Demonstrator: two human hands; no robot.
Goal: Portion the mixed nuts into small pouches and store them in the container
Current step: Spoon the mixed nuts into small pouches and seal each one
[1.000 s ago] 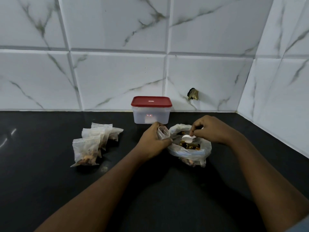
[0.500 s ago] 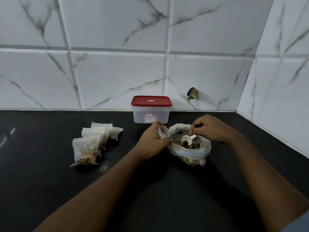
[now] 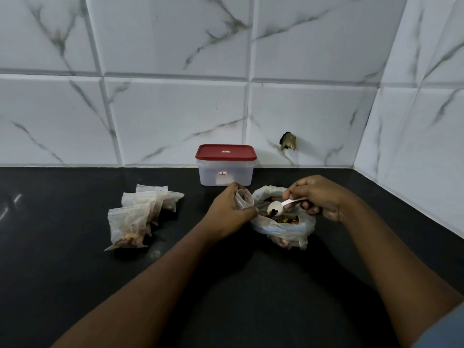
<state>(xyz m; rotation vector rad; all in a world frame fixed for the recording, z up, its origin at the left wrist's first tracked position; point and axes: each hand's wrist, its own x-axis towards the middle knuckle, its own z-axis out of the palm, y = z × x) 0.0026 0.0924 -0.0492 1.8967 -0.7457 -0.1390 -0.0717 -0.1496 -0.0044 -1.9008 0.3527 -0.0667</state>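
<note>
The left hand (image 3: 229, 210) grips a small clear plastic pouch (image 3: 244, 199) open just beside the crumpled clear plastic bag of mixed nuts (image 3: 285, 228), probably so that the right hand (image 3: 320, 197), pinching a white plastic spoon (image 3: 276, 207), reaches it easily.

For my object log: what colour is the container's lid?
The lid is dark red, over a translucent white container; head view, the only one.

Bag (image 3: 281, 229) of nuts (image 3: 286, 219) is lying open, with spoon (image 3: 275, 206) tilting just above it. Open pouch (image 3: 244, 199) is standing just left. Filled pouches (image 3: 130, 222) are lying farther left. Red-lidded container (image 3: 226, 173) is standing closed behind.
</note>
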